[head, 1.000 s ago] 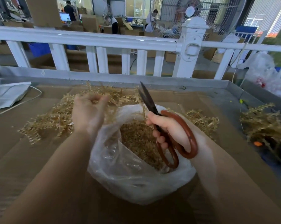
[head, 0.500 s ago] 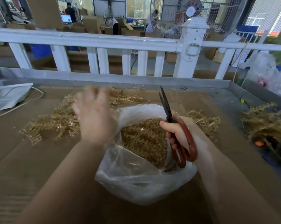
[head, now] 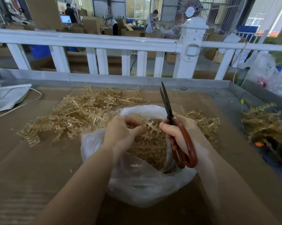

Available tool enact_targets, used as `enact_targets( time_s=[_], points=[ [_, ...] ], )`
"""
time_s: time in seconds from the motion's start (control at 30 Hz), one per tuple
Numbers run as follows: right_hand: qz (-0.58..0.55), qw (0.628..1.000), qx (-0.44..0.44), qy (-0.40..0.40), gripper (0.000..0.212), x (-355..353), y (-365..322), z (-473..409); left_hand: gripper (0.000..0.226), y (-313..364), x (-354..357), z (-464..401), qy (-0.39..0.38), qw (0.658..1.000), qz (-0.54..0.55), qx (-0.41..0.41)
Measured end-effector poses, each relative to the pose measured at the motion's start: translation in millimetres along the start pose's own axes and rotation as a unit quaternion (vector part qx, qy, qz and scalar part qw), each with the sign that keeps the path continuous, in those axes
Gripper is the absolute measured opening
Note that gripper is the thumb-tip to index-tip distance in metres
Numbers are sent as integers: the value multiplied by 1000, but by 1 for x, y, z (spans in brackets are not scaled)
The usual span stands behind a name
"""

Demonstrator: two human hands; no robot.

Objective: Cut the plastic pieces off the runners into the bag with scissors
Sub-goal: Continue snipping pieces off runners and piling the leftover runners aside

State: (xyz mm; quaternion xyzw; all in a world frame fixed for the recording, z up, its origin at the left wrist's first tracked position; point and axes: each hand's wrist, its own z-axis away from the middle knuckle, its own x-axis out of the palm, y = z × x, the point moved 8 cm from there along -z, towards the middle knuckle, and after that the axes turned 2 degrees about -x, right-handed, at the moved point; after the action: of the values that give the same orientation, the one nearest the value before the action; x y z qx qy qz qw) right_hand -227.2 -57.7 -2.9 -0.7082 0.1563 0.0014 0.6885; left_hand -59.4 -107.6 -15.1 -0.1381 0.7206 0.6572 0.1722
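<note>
Gold runner pinched by left hand; right hand grips scissors.

Runner pile just behind bag

Near rim of the bag hidden behind both forearms, left hand motion-blurred so its grip on the runner unclear, pieces inside the bag too small to distinguish, grey bundle far left of the bag cut off.
</note>
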Motion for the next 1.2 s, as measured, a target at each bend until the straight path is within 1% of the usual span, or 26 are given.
enact_targets(
  time_s=[0.03,0.07,0.1,0.17,0.23,0.37,0.43,0.6,0.7,0.77,0.83,0.9,0.93,0.97,1.0,1.03,1.07,1.1,1.13,1.17,1.2],
  points=[
    [-4,1000,-6,4,7,0,-2,0,17,0,-2,0,8,998,66,-7],
    [-4,1000,-14,10,5,0,-4,0,17,1,-4,-1,19,994,105,-10],
    [-1,1000,-22,17,6,-1,-7,1,17,2,-5,-2,28,993,118,-6],
    [-9,999,-40,28,7,-3,-11,2,20,5,-7,-4,50,995,85,13],
    [-15,997,-62,38,9,-4,-15,3,22,10,-11,-4,78,996,11,37],
    [20,993,-105,43,19,-4,-23,3,24,18,-8,-1,81,990,-86,77],
    [16,993,-114,38,23,-2,-25,3,25,21,-8,0,83,988,-99,88],
    [-18,990,-125,61,31,-5,-24,0,24,26,-8,2,79,983,-127,104],
    [7,991,-128,48,31,-1,-25,-1,27,31,-5,3,65,983,-126,113],
    [23,991,-116,55,33,0,-24,-2,26,32,-3,4,57,984,-121,116],
    [-2,993,-92,79,33,-3,-19,-5,23,32,-4,5,64,983,-124,119],
    [-46,991,-64,106,32,-7,-14,-6,36,31,-9,8,95,978,-136,128],
    [-61,989,-58,119,32,-9,-13,-7,36,31,-12,11,110,978,-112,140],
    [-73,987,-57,130,32,-11,-12,-6,30,32,-14,14,113,980,-69,151],
    [-80,985,-59,138,32,-12,-13,-6,20,33,-12,17,96,983,-20,154],
    [-83,984,-61,143,32,-12,-13,-7,13,33,-7,18,66,987,3,146],
    [-83,984,-61,145,32,-12,-13,-7,17,30,1,19,32,992,-5,125],
    [-84,984,-59,143,32,-11,-13,-7,25,26,10,19,-4,995,-31,90],
    [-89,985,-57,140,31,-9,-13,-8,30,20,17,18,-41,998,-30,48],
    [-96,984,-55,137,31,-8,-13,-8,31,14,23,17,-69,998,12,-2],
    [-101,985,-52,133,32,-7,-13,-8,29,7,28,16,-88,990,91,-59]
  ],
)
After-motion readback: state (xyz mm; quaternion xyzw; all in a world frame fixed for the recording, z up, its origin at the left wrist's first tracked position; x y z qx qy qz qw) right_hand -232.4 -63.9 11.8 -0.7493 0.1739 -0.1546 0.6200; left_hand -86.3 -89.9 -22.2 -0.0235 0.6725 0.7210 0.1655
